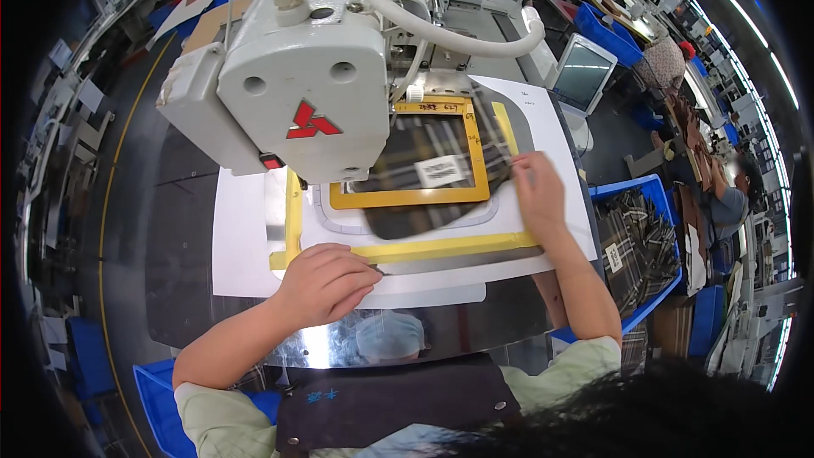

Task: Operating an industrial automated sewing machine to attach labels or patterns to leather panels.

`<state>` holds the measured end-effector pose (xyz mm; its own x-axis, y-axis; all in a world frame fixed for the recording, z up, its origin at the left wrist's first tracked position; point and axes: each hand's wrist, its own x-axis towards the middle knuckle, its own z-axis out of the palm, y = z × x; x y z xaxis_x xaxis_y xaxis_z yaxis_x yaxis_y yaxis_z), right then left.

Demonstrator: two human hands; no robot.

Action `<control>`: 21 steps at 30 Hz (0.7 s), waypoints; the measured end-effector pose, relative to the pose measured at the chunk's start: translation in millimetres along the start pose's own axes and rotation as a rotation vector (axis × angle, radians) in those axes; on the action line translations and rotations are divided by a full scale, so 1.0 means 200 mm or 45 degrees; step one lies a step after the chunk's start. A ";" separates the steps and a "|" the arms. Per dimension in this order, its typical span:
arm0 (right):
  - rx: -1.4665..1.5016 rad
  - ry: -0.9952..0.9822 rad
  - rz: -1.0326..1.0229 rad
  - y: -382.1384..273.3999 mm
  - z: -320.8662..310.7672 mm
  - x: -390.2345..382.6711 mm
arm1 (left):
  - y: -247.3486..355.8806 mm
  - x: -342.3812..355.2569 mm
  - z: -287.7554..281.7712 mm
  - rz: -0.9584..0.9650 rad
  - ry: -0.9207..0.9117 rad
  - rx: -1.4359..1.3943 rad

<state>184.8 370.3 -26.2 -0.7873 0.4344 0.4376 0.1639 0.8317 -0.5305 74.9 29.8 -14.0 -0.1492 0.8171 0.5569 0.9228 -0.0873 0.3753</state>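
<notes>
At the far left, on the floor beside the table, sits a blue plastic crate [157, 394], only its corner showing. Next comes the dark, glossy metal table top [182, 280], with a white template sheet [242, 246] lying flat on it. The left hand [326, 282] rests on the near edge of that sheet, knuckles up and fingers curled together, with a thin dark pointed tool [383, 270] poking out from under the fingertips – whether the fingers actually pinch it cannot be told. Just beyond the hand runs a yellow tape strip [424, 248] across the template. Above it looms the white head of an industrial sewing machine [297, 76], bearing a red emblem. Under the head lies a yellow rectangular clamp frame [415, 197], and inside it a piece of dark plaid fabric [424, 153] with a small white label. The right hand [538, 195] lies flat on the frame's right edge – fingers stretched out and close together, pressing on the fabric and template. Further right, a blue bin [632, 191] holds more plaid pieces, and a small grey screen [583, 75] stands beyond
</notes>
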 end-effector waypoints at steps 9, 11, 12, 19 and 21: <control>0.867 0.383 -0.274 -0.42 -0.16 0.07 | 0.21 0.26 -0.01 -0.345 0.053 -0.274; 0.725 0.155 -0.521 -0.69 -0.16 0.02 | 0.28 0.32 0.01 -0.438 0.144 -0.395; 0.639 0.044 -0.668 -0.74 -0.15 0.02 | 0.30 0.36 0.03 -0.619 0.202 -0.559; 0.698 -0.516 -0.730 -0.68 -0.03 -0.17 | 0.12 -0.20 -0.40 -1.226 0.908 -0.308; 0.443 -0.837 -0.627 -0.57 0.01 -0.21 | 0.09 -0.60 -0.67 -1.349 1.248 0.066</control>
<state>197.3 255.7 14.2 -0.9201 -0.3199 0.2260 -0.3885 0.6728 -0.6296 62.3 -146.3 25.8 -0.9183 -0.2310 0.3216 0.2341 0.3385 0.9114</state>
